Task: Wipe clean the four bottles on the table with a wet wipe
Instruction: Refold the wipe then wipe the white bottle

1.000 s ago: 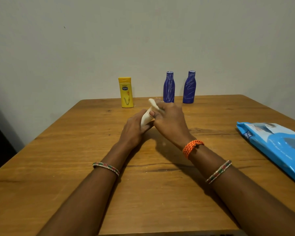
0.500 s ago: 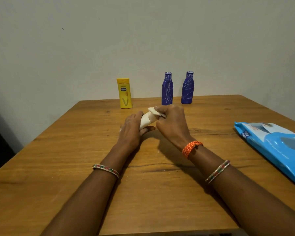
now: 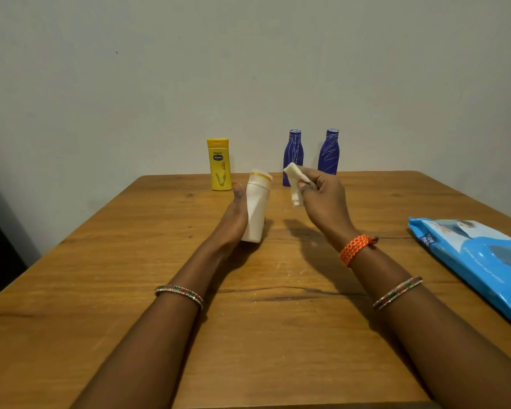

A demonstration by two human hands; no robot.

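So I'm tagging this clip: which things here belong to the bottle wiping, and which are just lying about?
Part of the job:
white bottle, held by left hand
wipe, pinched by right hand
yellow bottle
left blue bottle
right blue bottle

Lying about:
wipes pack, arguably the source of the wipe
table, only the support

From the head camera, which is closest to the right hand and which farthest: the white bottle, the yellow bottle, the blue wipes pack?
From the right hand:
1. White bottle, just to its left, held in the left hand.
2. Yellow bottle, farther left, at the table's back edge.
3. Blue wipes pack, off to the right edge.
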